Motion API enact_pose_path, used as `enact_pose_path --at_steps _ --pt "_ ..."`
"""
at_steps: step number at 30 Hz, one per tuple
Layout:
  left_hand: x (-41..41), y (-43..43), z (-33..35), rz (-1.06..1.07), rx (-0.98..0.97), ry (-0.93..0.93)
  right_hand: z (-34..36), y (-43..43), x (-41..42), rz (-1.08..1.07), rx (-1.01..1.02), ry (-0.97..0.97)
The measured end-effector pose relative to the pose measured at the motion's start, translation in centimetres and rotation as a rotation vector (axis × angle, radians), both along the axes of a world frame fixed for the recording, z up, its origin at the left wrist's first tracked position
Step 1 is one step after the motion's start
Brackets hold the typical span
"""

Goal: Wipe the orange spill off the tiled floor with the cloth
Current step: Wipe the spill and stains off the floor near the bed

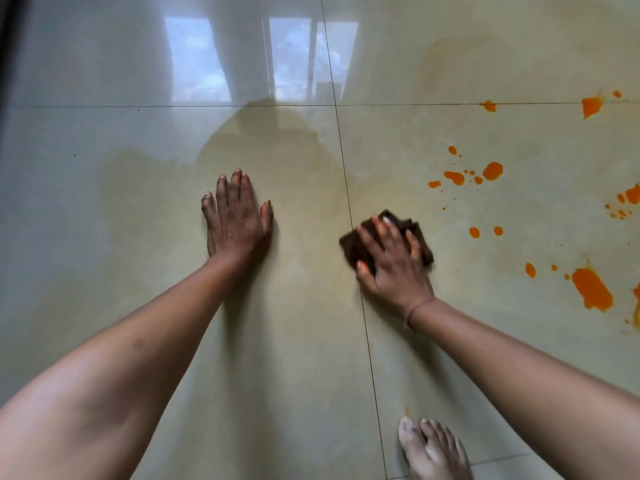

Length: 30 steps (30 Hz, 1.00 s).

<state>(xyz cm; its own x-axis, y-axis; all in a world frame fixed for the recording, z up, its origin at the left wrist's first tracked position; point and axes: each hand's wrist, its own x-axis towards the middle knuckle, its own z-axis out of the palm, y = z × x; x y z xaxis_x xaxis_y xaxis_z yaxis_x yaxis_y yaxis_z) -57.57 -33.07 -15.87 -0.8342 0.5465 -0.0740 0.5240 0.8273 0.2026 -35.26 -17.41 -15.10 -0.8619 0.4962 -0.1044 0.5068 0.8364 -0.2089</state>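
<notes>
Head view looks straight down on a glossy, pale tiled floor (138, 202), and your two bare arms reach forward over it. Your left hand (235, 220) lies palm-down on the tile, its fingers (245, 188) straight and close together, holding nothing; the thumb tip and some fingertips are tinted orange. Your right hand (391, 258) lies on top of the cloth (352, 247), a dark brown, bunched piece flat on the floor just right of the long grout line (346, 181). The right fingers (370, 237) are spread across the cloth and press down on it, with the thumb at its near left edge; this hand is slightly blurred. A thin band (419, 308) circles the right wrist.

The orange spill (592, 289) lies to the right of the cloth and apart from it: a large blot near the right edge, a cluster of drops (491, 170) farther up, small dots between, and another patch (591, 106) beside the cross grout line (173, 106). A faint yellowish film (277, 157) clouds the tile around and beyond both hands, spreading across the grout line.

Farther up, the shiny tile mirrors a bright window (294, 57) with pale frames. A dark strip (5, 29) runs down the far left edge; you cannot tell what it is. Your bare foot (433, 448) rests on the floor at the bottom right, toes pointing forward, near another grout line.
</notes>
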Motion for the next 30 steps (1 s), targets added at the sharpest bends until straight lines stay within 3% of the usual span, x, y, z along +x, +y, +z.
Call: enact_pose_path --at_steps 4,7,9,14,19,22,27,30 --pt "0.2 0.0 0.2 -0.022 -0.010 0.040 -0.2 -1.3 -3.8 -0.232 -0.004 0.041" --pt "0.3 0.2 0.8 -0.056 -0.056 0.037 0.0 -5.5 2.4 0.081 0.009 0.036" --pt "0.7 0.6 1.1 -0.093 -0.086 0.032 0.0 -4.2 4.2 0.176 0.007 0.032" --pt "4.1 2.9 1.1 -0.213 0.018 -0.068 0.2 -0.7 -1.9 -0.217 -0.028 -0.001" --pt "6.6 4.8 1.3 -0.332 -0.039 -0.168 0.5 -3.4 7.1 0.096 0.036 -0.011" --pt "7.1 5.5 1.7 -0.290 -0.106 -0.180 0.7 -1.7 8.0 0.150 0.071 -0.040" --pt "11.2 10.2 3.4 -0.393 -0.083 -0.187 1.2 -0.1 10.1 -0.203 -0.003 -0.105" --pt "14.6 12.9 3.9 -0.480 -0.083 -0.234 1.3 -0.6 13.4 -0.256 0.000 -0.124"
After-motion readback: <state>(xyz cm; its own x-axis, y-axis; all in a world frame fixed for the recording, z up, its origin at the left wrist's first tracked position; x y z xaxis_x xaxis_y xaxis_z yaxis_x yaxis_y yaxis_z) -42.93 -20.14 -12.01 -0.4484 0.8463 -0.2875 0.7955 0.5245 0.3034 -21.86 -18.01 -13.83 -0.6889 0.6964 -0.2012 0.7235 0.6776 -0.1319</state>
